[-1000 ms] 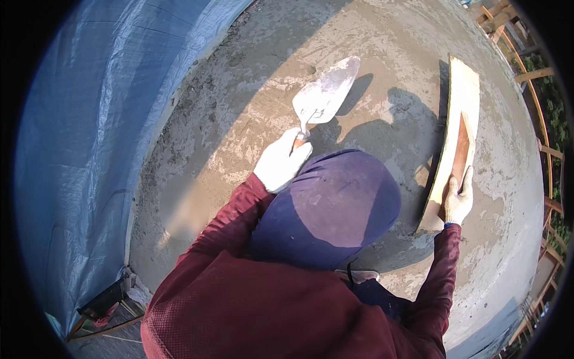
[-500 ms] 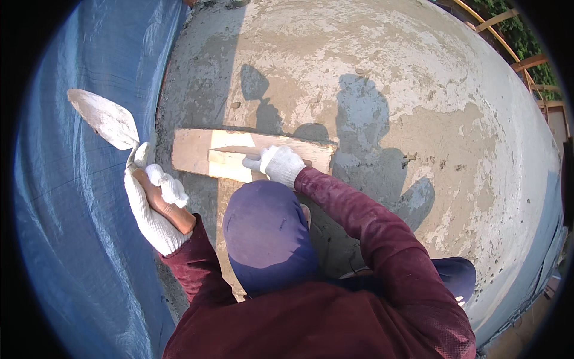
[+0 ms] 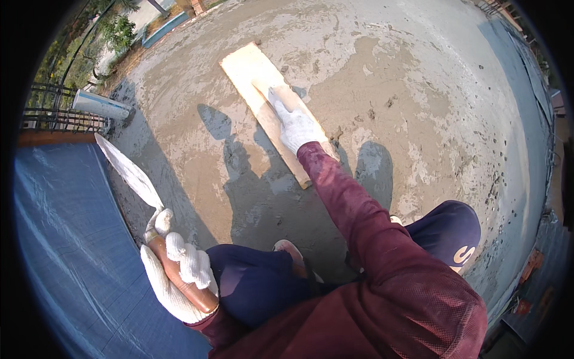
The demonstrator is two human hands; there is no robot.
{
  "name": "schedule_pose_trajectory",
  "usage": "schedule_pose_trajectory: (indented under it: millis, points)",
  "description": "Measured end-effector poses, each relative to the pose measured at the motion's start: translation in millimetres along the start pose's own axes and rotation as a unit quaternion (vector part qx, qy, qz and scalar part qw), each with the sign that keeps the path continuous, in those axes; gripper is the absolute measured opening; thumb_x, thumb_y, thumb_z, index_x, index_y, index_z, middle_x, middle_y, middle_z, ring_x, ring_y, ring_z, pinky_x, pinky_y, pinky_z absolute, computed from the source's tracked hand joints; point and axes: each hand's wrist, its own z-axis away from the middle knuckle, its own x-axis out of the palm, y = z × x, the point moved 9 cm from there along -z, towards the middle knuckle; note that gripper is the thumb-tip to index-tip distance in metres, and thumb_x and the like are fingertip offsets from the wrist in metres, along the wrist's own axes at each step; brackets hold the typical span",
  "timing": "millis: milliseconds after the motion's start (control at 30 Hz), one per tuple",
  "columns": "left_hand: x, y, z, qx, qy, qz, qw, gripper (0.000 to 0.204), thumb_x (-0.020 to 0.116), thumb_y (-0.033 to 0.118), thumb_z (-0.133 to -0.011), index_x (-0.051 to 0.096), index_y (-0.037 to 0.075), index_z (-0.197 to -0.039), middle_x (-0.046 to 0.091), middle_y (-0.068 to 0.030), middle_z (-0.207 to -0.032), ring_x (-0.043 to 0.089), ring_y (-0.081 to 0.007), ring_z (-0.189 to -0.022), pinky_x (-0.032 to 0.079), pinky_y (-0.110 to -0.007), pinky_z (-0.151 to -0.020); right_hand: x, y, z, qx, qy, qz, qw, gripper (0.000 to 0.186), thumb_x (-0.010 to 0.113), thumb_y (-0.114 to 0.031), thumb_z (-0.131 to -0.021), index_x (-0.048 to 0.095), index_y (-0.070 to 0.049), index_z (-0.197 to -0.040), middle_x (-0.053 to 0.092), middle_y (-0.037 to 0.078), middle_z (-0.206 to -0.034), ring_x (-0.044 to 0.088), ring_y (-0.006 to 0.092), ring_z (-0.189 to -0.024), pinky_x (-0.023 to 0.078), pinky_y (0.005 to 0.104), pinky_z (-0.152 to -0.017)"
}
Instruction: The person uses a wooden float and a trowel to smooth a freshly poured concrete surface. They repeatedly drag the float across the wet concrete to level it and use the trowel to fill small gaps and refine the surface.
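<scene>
My left hand [image 3: 165,287], in a white knit glove, is closed around the brown wooden handle of a pointed trowel [image 3: 130,172]. The trowel is held up, with grey residue on its blade. My right hand [image 3: 299,129], also gloved, grips a long wooden float [image 3: 269,119] from above. The float lies flat on the damp grey concrete [image 3: 412,122], slanting from far left to near right. My right fingers partly hide the float's grip piece.
A blue tarp [image 3: 66,221] covers the left side. Beyond it, a white pipe [image 3: 101,105] sticks out by dark metal bars [image 3: 60,115]. My bent knees [image 3: 445,230] and shoe [image 3: 290,251] are close below. Reddish rubble [image 3: 531,266] lies at the far right edge.
The float has turned from nearly crosswise to a steep slant, and my right arm reaches farther forward with it. The view has shifted; the trowel stays in my left hand.
</scene>
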Motion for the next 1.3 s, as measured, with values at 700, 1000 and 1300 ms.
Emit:
schedule_pose_trajectory:
  millis: [700, 1000, 1300]
  points:
    - [42, -100, -29, -0.076, 0.084, -0.191, 0.975, 0.045, 0.047, 0.035, -0.114, 0.052, 0.003, -0.146, 0.066, -0.0037, -0.095, 0.055, -0.0118, -0.060, 0.043, -0.025, -0.049, 35, 57, 44, -0.198, -0.151, 0.174, 0.953, 0.043, 0.059, -0.026, -0.100, 0.062, -0.030, -0.143, 0.072, 0.020, -0.107, 0.074, 0.0404, -0.094, 0.059, 0.0487, -0.078]
    - [31, -48, -19, 0.015, 0.083, -0.248, 0.965, 0.044, 0.050, 0.034, -0.113, 0.055, 0.002, -0.142, 0.062, -0.0001, -0.086, 0.055, -0.0054, -0.062, 0.045, -0.022, -0.048, -168, 276, 22, -0.193, 0.004, 0.070, 0.979, 0.077, 0.060, -0.010, -0.092, 0.038, -0.036, -0.161, 0.069, 0.024, -0.108, 0.072, 0.0414, -0.091, 0.058, 0.0501, -0.077]
    - [16, -16, -23, -0.007, 0.067, -0.415, 0.907, 0.047, 0.049, 0.036, -0.113, 0.051, 0.004, -0.148, 0.064, -0.0002, -0.096, 0.060, -0.0051, -0.067, 0.053, -0.020, -0.054, -352, 652, 207, 0.401, 0.252, 0.070, 0.878, 0.071, 0.056, -0.021, -0.098, 0.030, -0.034, -0.163, 0.074, 0.026, -0.109, 0.072, 0.0475, -0.098, 0.056, 0.0573, -0.087]
